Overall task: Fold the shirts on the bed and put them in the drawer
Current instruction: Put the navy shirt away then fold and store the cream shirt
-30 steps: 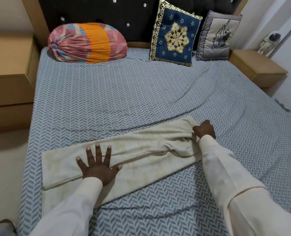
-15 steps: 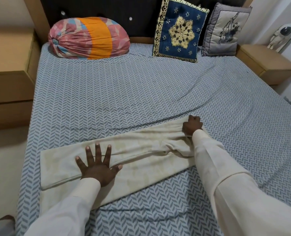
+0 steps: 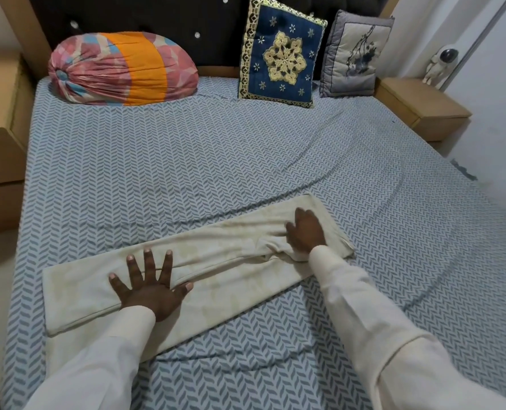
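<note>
While the left hand [image 3: 151,288] is still pressing, fingers spread, on the cream shirt [image 3: 216,261] near the bed's [image 3: 186,158] front edge, the right hand [image 3: 305,232] is now lying flat, no longer gripping its end, probably smoothing.

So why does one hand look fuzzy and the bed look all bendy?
Head view: the right hand is smeared, probably motion blur, while the left hand, flat on the shirt, looks sharp. Head view too: the wide lens curves the bed at its edges; the light is soft, no glare.
</note>
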Motion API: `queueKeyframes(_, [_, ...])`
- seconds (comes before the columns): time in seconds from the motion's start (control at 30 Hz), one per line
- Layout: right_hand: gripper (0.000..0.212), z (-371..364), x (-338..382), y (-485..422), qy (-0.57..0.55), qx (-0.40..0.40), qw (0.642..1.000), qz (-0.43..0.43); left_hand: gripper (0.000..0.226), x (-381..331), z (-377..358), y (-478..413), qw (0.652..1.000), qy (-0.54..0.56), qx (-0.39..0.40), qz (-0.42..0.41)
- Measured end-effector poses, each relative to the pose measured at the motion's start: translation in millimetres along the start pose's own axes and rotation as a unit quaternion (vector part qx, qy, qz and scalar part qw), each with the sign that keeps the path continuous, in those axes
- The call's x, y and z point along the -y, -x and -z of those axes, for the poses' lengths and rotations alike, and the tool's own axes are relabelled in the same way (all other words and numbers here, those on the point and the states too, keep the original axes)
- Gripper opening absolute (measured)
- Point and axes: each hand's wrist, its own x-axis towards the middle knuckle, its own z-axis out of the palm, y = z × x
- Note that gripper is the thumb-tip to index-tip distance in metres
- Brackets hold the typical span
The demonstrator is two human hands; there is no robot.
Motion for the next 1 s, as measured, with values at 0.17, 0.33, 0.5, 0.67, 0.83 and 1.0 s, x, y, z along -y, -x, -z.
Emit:
queueKeyframes(0.17, [0.057,-6,3,5,-0.013,0.010,0.995,-0.101,0.090,0,-1,-2,1.000,0.000,-0.011,-0.006])
queueKeyframes(0.33, [0.060,2,14,-1,0.042,0.074,0.989,-0.121,0.090,0,-4,-6,1.000,0.002,-0.023,-0.011])
queueKeyframes(0.5, [0.084,23,30,3,0.077,0.165,0.977,-0.113,0.086,19,-10,2,0.993,0.003,-0.095,-0.069])
queueKeyframes(0.67, [0.058,11,63,48,0.163,0.081,0.983,0.009,0.083,66,-30,40,0.983,0.029,-0.179,-0.039])
queueKeyframes(0.83, [0.041,-42,126,111,0.123,0.059,0.982,0.131,0.064,108,-37,69,0.969,0.053,-0.239,0.021])
queueKeyframes(1.0, [0.028,-83,192,163,0.159,0.070,0.957,0.231,0.067,120,-28,102,0.948,0.179,-0.249,0.089])
